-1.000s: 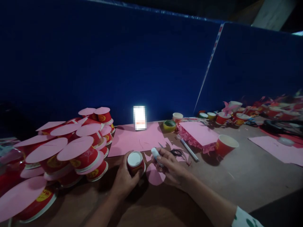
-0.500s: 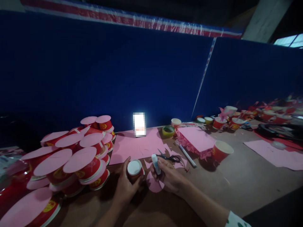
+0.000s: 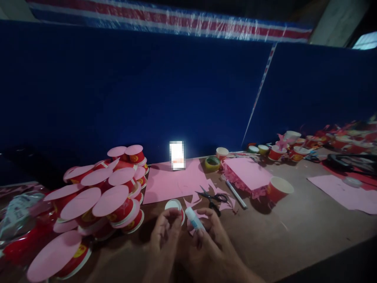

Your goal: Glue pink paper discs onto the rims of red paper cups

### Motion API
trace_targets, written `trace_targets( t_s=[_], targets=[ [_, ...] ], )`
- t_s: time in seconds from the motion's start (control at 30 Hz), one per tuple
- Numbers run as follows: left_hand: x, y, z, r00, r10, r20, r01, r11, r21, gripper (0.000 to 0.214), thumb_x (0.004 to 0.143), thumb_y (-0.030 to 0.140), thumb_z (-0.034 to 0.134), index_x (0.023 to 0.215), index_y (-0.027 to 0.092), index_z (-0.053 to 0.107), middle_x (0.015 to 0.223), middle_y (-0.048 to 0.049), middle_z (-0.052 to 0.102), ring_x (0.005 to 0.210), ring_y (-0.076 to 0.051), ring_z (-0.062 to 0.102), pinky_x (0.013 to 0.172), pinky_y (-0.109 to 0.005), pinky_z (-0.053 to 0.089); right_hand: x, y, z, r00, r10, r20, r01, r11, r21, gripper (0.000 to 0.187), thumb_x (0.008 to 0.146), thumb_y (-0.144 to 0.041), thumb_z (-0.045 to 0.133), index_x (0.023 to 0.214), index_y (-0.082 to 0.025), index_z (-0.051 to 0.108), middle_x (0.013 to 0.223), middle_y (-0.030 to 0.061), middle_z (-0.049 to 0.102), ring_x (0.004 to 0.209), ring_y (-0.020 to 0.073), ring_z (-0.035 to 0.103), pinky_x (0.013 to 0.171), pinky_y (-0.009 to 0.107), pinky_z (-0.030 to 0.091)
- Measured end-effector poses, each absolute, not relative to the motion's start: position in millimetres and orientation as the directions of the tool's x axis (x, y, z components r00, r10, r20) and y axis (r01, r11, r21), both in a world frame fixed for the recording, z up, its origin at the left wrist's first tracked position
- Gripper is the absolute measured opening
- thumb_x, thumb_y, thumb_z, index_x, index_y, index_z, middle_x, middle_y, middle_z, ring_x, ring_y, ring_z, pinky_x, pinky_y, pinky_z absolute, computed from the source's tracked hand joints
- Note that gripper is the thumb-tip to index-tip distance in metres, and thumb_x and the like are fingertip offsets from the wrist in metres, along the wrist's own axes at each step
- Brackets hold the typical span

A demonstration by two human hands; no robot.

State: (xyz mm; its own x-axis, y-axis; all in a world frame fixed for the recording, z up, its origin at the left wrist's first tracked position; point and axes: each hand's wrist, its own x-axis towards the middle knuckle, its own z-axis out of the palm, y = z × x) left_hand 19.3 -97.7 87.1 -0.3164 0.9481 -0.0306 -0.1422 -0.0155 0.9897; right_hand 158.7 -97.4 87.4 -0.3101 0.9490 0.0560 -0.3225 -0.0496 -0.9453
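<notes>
My right hand (image 3: 209,239) is closed around a small white glue stick (image 3: 194,219) with a blue band, its tip pointing up and left. My left hand (image 3: 165,232) is beside it, fingers curled and pinched close to the stick, in front of an upturned red paper cup (image 3: 175,206) with a white base. I cannot tell whether the left fingers grip anything. A pink paper scrap lies just behind the right hand. Black scissors (image 3: 212,198) lie on the table beyond my hands.
A heap of red cups capped with pink paper discs (image 3: 100,196) fills the left. Pink paper sheet (image 3: 176,180), a lit phone (image 3: 177,155), tape roll (image 3: 212,162), a pink paper stack (image 3: 247,174), a pen (image 3: 236,194) and an open cup (image 3: 278,189) lie behind. More cups crowd the far right.
My left hand let go of the upturned cup and came toward the glue stick. Both hands drew closer to me and together. The camera tilted slightly.
</notes>
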Motion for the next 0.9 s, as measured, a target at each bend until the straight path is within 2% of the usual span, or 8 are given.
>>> trace_targets(
  t_s=[0.07, 0.2, 0.4, 0.6, 0.67, 0.73, 0.8, 0.9],
  targets=[
    [30.1, -107.4, 89.7, -0.190, 0.972, -0.138, -0.267, 0.084, 0.960, 0.048, 0.071, 0.048, 0.066, 0.108, 0.018, 0.059, 0.099, -0.0103, 0.066, 0.090, -0.023, 0.063, 0.076, -0.032, 0.051, 153.0, -105.7, 80.6, -0.298, 0.952, 0.073, -0.353, -0.039, -0.935, 0.040, 0.084, -0.042, 0.059, 0.116, -0.026, 0.040, 0.093, 0.0041, 0.061, 0.077, 0.0151, 0.058, 0.072, 0.029, 0.046],
    [34.9, -114.5, 80.5, -0.043, 0.962, -0.269, -0.297, 0.245, 0.923, 0.045, 0.067, 0.046, 0.071, 0.099, 0.014, 0.066, 0.088, -0.0103, 0.070, 0.079, -0.020, 0.063, 0.069, -0.028, 0.049, 147.3, -115.1, 66.4, -0.303, 0.950, 0.079, -0.302, -0.018, -0.953, 0.041, 0.081, -0.047, 0.060, 0.111, -0.024, 0.043, 0.090, 0.0054, 0.059, 0.074, 0.0161, 0.056, 0.066, 0.029, 0.046],
    [37.0, -117.8, 67.3, 0.003, 0.938, -0.346, -0.387, 0.320, 0.865, 0.037, 0.068, 0.044, 0.071, 0.092, 0.015, 0.071, 0.079, -0.0065, 0.070, 0.070, -0.016, 0.062, 0.069, -0.026, 0.048, 147.0, -123.7, 52.9, -0.253, 0.966, -0.051, -0.306, -0.130, -0.943, 0.039, 0.080, -0.051, 0.060, 0.106, -0.026, 0.047, 0.083, 0.0033, 0.057, 0.068, 0.0155, 0.053, 0.058, 0.026, 0.044],
    [37.7, -121.4, 58.7, 0.009, 0.936, -0.353, -0.382, 0.329, 0.864, 0.042, 0.071, 0.048, 0.067, 0.097, 0.015, 0.069, 0.060, 0.0004, 0.058, 0.047, -0.007, 0.046, 0.043, -0.018, 0.036, 138.3, -125.2, 45.3, -0.298, 0.952, -0.073, -0.405, -0.195, -0.893, 0.039, 0.079, -0.054, 0.060, 0.104, -0.027, 0.046, 0.073, -0.0017, 0.054, 0.051, 0.0100, 0.046, 0.049, 0.022, 0.039],
    [36.8, -122.0, 59.9, 0.001, 0.945, -0.327, -0.349, 0.307, 0.885, 0.042, 0.072, 0.048, 0.066, 0.097, 0.014, 0.069, 0.064, -0.0015, 0.061, 0.052, -0.010, 0.051, 0.047, -0.020, 0.040, 136.8, -124.6, 48.3, -0.305, 0.950, -0.062, -0.420, -0.192, -0.887, 0.041, 0.077, -0.053, 0.063, 0.103, -0.027, 0.046, 0.075, -0.0011, 0.055, 0.054, 0.0104, 0.047, 0.050, 0.023, 0.040],
    [35.3, -123.6, 62.2, -0.024, 0.961, -0.275, -0.316, 0.254, 0.914, 0.042, 0.072, 0.048, 0.066, 0.098, 0.015, 0.068, 0.077, -0.0058, 0.066, 0.068, -0.015, 0.059, 0.062, -0.024, 0.048, 137.7, -122.9, 53.4, -0.285, 0.957, -0.052, -0.438, -0.178, -0.881, 0.041, 0.077, -0.051, 0.063, 0.105, -0.026, 0.047, 0.078, 0.0001, 0.057, 0.058, 0.0113, 0.050, 0.054, 0.023, 0.041],
    [31.4, -126.2, 63.4, -0.067, 0.976, -0.206, -0.273, 0.181, 0.945, 0.045, 0.072, 0.048, 0.066, 0.104, 0.016, 0.064, 0.093, -0.0088, 0.068, 0.083, -0.019, 0.062, 0.076, -0.029, 0.050, 141.8, -119.0, 58.9, -0.262, 0.963, -0.060, -0.437, -0.174, -0.882, 0.037, 0.079, -0.047, 0.062, 0.105, -0.025, 0.048, 0.078, 0.0005, 0.058, 0.059, 0.0111, 0.049, 0.054, 0.023, 0.041],
    [17.7, -127.7, 60.3, -0.162, 0.981, -0.103, -0.101, 0.087, 0.991, 0.051, 0.070, 0.046, 0.067, 0.113, 0.019, 0.056, 0.105, -0.0100, 0.064, 0.093, -0.022, 0.061, 0.080, -0.031, 0.051, 152.3, -108.6, 64.4, -0.221, 0.968, -0.118, -0.411, -0.203, -0.889, 0.030, 0.079, -0.041, 0.065, 0.100, -0.024, 0.053, 0.077, 0.0001, 0.058, 0.059, 0.0100, 0.048, 0.053, 0.020, 0.039]
  ],
)
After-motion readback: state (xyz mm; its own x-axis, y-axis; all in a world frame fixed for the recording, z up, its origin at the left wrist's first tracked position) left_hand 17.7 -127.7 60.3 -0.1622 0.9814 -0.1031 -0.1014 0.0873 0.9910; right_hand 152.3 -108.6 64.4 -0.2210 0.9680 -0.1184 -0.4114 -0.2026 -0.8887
